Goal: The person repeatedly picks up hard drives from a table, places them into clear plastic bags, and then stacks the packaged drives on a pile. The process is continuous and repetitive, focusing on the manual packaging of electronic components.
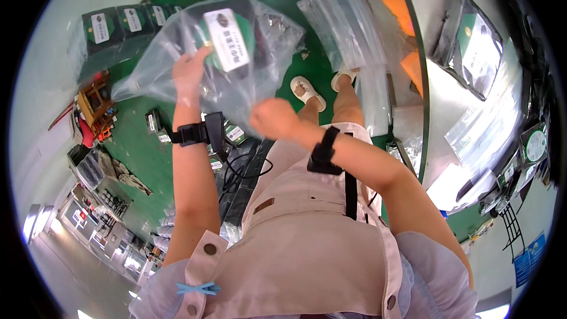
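Note:
A large clear plastic bag [171, 41] spreads out in front of me at the upper middle. Under or inside its film lies a black package [241, 72] with a white label and a green disc. My left hand [189, 72] is closed at the package's left edge, thumb by the label; whether the hand is inside the bag or outside it I cannot tell. Curled into a fist, my right hand [274, 118] grips the bag's near right edge, slightly blurred. Black straps with small devices circle both wrists.
Several black labelled packages [133, 20] stand at the far left. Clear plastic sleeves [342, 26] lie in a stack beyond my feet. On the white table [440, 91] at right sits another bagged black package [472, 47]. A wooden stool [94, 106] stands left; a black cable hangs near my lap.

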Tool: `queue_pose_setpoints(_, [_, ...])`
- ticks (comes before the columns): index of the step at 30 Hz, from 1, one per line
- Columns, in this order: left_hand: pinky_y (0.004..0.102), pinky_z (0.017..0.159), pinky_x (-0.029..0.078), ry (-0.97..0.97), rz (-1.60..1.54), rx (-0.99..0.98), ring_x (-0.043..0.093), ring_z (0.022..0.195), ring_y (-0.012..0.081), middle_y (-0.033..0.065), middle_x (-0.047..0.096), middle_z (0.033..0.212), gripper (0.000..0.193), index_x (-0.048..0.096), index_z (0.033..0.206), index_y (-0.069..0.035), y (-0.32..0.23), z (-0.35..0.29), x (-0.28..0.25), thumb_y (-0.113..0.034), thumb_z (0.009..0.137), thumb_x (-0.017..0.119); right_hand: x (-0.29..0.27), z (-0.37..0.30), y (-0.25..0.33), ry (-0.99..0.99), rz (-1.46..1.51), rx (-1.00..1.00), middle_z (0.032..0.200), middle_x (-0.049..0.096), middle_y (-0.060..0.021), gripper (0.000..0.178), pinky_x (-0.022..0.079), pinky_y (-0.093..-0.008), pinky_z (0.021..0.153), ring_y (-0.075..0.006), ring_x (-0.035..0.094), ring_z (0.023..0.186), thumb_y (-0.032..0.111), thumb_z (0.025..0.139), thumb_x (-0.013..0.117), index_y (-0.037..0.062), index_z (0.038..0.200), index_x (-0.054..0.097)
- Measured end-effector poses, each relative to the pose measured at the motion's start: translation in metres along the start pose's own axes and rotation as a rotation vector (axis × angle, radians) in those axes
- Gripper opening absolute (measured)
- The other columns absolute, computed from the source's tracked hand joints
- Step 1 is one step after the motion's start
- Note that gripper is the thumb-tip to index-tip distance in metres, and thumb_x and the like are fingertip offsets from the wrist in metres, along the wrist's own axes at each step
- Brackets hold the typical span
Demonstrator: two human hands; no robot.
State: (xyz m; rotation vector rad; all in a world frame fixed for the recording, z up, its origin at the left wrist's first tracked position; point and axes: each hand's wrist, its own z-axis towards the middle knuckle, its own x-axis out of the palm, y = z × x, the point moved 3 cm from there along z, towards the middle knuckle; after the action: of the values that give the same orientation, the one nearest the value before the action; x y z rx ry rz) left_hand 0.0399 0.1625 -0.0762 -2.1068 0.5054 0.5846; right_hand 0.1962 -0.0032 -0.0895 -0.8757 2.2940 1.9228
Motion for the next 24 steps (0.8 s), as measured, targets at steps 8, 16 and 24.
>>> queue_pose_setpoints(8, [0.0449,0.083,0.04,0.058,0.785,0.758,0.046,0.101,0.0405,0.0226,0.048,0.105,0.043,0.061,0.093,-0.005,0.005,-0.047,0.06,-0.033,0.063,0.074,-0.07,-0.018,-0.008,0.08,1.253,-0.07,0.073,0.064,-0.0039,0.022,0.046,-0.0258,0.06,-0.012,0.059,0.068,0.013,0.084,0.054,0.0006,0.067,0.061])
queue_pose_setpoints(16, [0.0418,0.087,0.04,0.216,0.895,0.722,0.045,0.102,0.0382,0.0198,0.044,0.109,0.048,0.062,0.097,-0.012,0.026,-0.066,0.111,-0.024,0.054,0.079,-0.306,-0.143,-0.039,-1.239,-0.334,0.092,0.097,0.058,-0.0129,0.05,0.043,-0.0349,0.079,-0.0254,0.054,0.091,0.022,0.065,0.079,0.0012,0.103,0.055])
queue_pose_setpoints(24, [0.0584,0.098,0.028,0.606,1.217,0.276,0.037,0.119,0.0366,0.0113,0.042,0.13,0.031,0.069,0.086,-0.017,-0.012,-0.085,0.105,-0.035,0.062,0.076,-0.435,-0.215,-0.178,-0.918,0.059,0.791,0.094,0.06,-0.0138,0.073,0.048,-0.0282,0.073,-0.0184,0.057,0.082,0.03,0.054,0.086,-0.0085,0.105,0.05])
